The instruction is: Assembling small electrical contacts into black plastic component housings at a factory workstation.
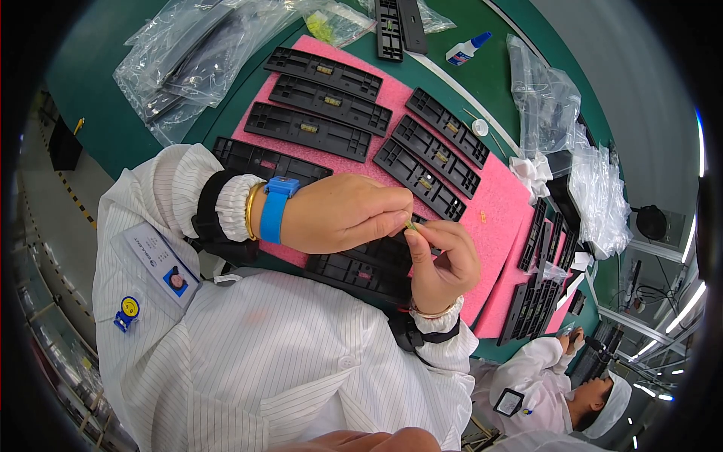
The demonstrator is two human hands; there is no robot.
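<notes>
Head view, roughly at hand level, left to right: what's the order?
Blue plastic wristband, bare left hand, small yellow-green piece, bare right hand, crumpled white wad, crinkled clear plastic bags at right.

On my remote feed, a yellow-green piece (410, 224) glints at dial centre. I see black trays (339, 139) at twelve, pink foam (504, 188) at three, dark-pinstriped white coat (256, 361) at seven, blue wristband (273, 215) and gold bangle (251, 215) at nine, green table (83, 113) at ten.
</notes>
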